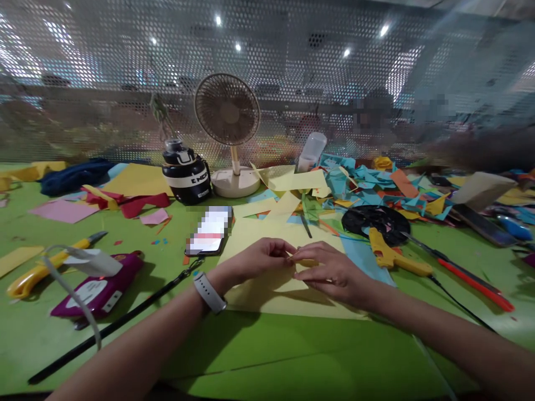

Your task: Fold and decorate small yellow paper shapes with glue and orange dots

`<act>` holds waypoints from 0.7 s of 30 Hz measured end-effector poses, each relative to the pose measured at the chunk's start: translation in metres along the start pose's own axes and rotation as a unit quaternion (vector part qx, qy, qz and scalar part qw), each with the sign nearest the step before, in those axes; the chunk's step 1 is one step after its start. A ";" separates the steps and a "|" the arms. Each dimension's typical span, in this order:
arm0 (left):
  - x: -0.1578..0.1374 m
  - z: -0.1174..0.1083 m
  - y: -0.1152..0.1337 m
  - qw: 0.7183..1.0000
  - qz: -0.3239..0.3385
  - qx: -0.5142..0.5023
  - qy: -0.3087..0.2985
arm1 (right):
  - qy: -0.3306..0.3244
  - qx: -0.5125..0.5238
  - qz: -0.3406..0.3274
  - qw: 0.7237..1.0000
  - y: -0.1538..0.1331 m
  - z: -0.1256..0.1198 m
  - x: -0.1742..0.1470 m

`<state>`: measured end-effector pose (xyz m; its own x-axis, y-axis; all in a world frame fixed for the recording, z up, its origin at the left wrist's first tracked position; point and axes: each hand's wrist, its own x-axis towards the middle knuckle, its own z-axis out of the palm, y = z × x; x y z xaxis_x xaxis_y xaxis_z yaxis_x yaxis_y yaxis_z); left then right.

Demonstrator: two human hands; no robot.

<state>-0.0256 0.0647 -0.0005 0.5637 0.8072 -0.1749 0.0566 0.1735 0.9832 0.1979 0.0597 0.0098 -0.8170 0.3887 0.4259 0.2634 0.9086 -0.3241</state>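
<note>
Above a pale yellow paper sheet (246,303), my two hands meet fingertip to fingertip. My left hand (259,262), with a watch (209,292) on its wrist, has its thumb and fingers pinched together. From the other side my right hand (330,274) pinches with thumb and forefinger, its other fingers loosely curled. Something tiny seems to be between the fingertips; it is too small to name. Beyond my left hand lies a lit phone (210,231). A yellow glue gun (390,259) rests to the right of my right hand.
Coloured paper scraps (363,181) pile up at the back right. A fan (228,111) and a black bottle (188,186) stand behind. On the left are a yellow-handled knife (50,270) and a purple power strip (121,278). A red-handled tool (472,281) lies right, near a black disc (359,218).
</note>
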 end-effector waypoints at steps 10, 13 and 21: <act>0.005 0.000 0.002 0.961 0.077 0.262 0.040 | -0.024 -0.028 0.030 0.999 -0.003 0.009 0.003; -0.010 0.002 0.008 0.899 0.149 0.392 0.130 | -0.018 0.000 0.070 0.997 -0.001 0.016 0.000; -0.041 0.011 -0.004 0.895 0.180 0.402 0.067 | 0.000 0.094 0.135 0.986 0.006 0.023 -0.003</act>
<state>-0.0400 0.0251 0.0035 0.5642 0.7988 0.2087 0.4970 -0.5304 0.6868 0.1902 0.0604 -0.0124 -0.7299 0.6131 0.3022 0.3720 0.7272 -0.5769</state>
